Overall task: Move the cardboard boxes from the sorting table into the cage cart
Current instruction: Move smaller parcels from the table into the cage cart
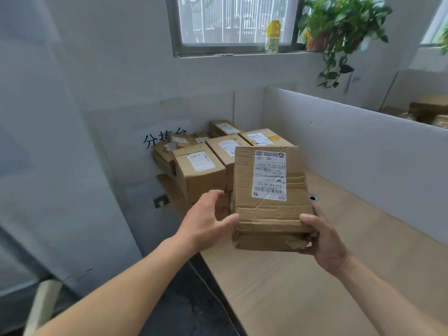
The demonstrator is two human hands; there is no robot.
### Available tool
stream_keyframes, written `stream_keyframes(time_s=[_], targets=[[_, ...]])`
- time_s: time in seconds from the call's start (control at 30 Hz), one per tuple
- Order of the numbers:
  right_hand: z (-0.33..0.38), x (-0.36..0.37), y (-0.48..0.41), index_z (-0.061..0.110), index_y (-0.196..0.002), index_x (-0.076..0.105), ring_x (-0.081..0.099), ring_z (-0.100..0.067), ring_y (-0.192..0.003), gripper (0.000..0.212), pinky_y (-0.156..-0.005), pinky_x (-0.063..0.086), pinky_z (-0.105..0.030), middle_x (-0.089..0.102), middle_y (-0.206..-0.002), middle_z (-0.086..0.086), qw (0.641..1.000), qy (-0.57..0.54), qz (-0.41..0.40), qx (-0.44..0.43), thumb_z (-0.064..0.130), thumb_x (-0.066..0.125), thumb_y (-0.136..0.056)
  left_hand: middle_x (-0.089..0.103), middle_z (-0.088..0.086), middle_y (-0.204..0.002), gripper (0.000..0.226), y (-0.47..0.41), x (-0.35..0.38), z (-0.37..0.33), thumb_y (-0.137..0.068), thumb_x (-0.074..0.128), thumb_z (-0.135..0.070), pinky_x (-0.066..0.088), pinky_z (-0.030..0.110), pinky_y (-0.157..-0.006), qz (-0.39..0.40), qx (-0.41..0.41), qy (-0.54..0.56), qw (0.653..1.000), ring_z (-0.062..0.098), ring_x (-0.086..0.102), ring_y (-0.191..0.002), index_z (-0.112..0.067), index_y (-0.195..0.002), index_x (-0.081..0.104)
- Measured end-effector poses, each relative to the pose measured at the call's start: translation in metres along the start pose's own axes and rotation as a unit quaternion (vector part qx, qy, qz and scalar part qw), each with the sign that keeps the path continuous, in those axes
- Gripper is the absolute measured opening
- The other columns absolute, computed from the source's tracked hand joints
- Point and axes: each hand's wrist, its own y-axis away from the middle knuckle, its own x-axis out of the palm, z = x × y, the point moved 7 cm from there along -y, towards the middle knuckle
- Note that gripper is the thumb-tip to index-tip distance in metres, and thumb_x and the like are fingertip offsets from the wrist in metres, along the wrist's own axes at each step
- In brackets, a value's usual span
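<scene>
Right hand (323, 240) grips the box (269, 210) by its near corner, thumb on top; left hand (206, 221) clasps the opposite side; other boxes (202, 177) sit beyond both

A window (232, 20) sits high in the grey wall (109, 81), with pale railings showing through the glass; a clear bottle (273, 36) with a yellow top stands on the sill (206, 54), near its right end; just right of it a leafy plant (339, 25) trails vines down the wall; a paper sign (157, 138) with black characters is stuck low on the wall, partly hidden; a white partition (363, 137) runs along the right; a thin cable (211, 289) crosses the dark floor (179, 311); a pale board (43, 306) shows at lower left.
</scene>
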Motion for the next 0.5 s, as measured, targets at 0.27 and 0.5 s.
stream_keyframes(time_s=[0.27,0.5], targets=[[0.018,0.084,0.037,0.039,-0.123,0.062,0.064,-0.026,-0.096,0.073,-0.058,0.056,-0.036,0.074,-0.101,0.006,0.998,0.004,0.051,-0.032,0.047,0.071,-0.052,0.038,-0.003,-0.158,0.057,0.063,-0.083,0.024,-0.102,0.046,-0.048,0.040,0.032,-0.106,-0.052,0.000,-0.072,0.996,0.016,0.045,-0.136,-0.024,-0.152,0.036],[0.026,0.153,0.037,0.036,-0.134,0.058,0.062,-0.032,-0.114,0.080,-0.071,0.057,-0.045,0.069,-0.122,-0.006,0.990,-0.015,0.126,-0.055,0.049,0.072,-0.056,0.039,-0.005,-0.155,0.055,0.108,-0.139,0.042,-0.101,0.046,-0.049,0.041,0.033,-0.103,-0.110,-0.053,-0.131,0.984,0.019,0.050,-0.132,-0.023,-0.149,0.039]])
